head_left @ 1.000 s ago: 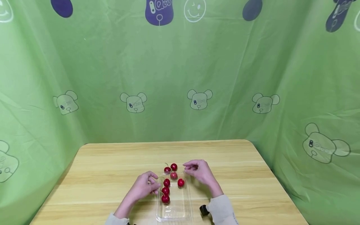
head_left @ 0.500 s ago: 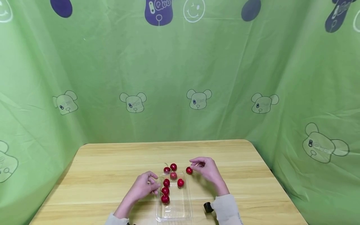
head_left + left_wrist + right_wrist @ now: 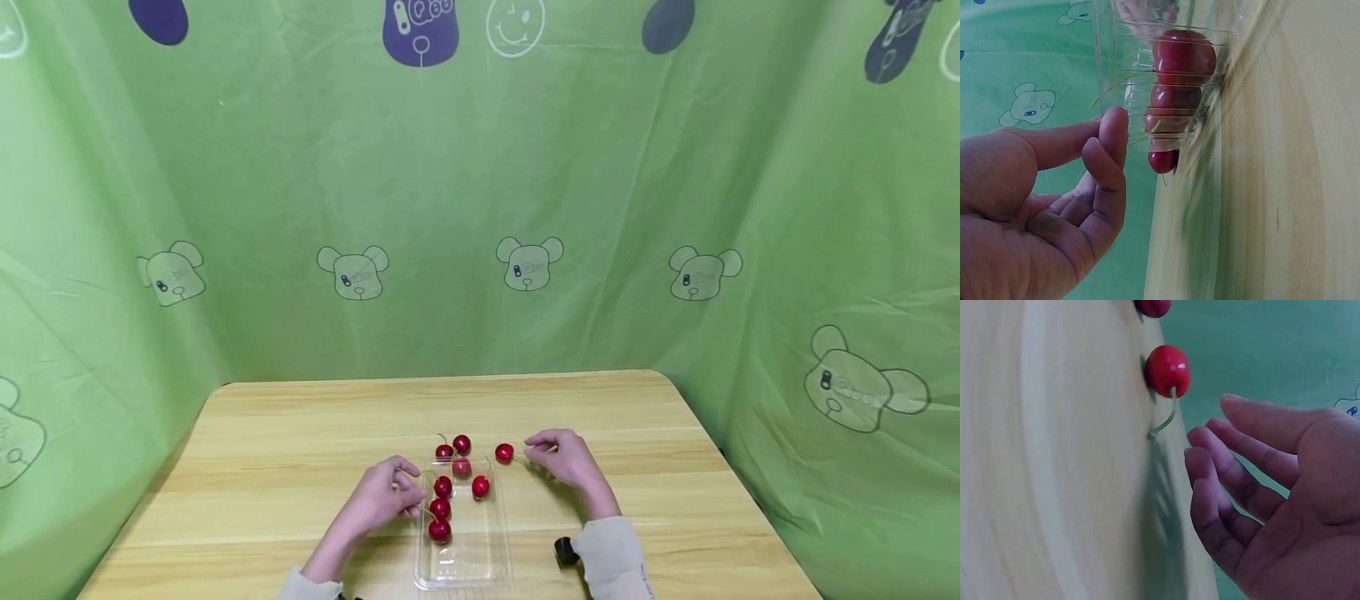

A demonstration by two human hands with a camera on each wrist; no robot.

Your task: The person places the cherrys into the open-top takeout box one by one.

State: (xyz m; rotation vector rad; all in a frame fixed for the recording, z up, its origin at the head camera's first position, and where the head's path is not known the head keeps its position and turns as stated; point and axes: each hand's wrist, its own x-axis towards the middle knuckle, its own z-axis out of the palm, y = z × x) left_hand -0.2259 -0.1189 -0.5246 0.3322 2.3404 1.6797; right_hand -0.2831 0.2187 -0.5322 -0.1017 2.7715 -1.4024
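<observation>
A clear plastic box [image 3: 472, 550] lies on the table with several red cherries [image 3: 440, 531] in it, three of them in a row along its left side. My left hand [image 3: 382, 497] pinches the box's left rim between thumb and fingertips; in the left wrist view, the cherries [image 3: 1184, 57] show through the clear wall. Right of the box's far corner lies a single cherry [image 3: 504, 453], its green stem [image 3: 1166, 422] bent toward my right hand [image 3: 566, 458]. That hand holds nothing, its fingers loosely bent and apart from the stem.
Two more cherries [image 3: 461, 444] lie on the table just beyond the box's far end. A black round piece [image 3: 566, 551] sits at the right sleeve's cuff. Green printed cloth [image 3: 450, 333] hangs behind and beside the wooden table [image 3: 300, 425].
My right hand has set a cherry on the table right of the box, let go of its stem and drawn back to the right. The left hand stays at the box rim.
</observation>
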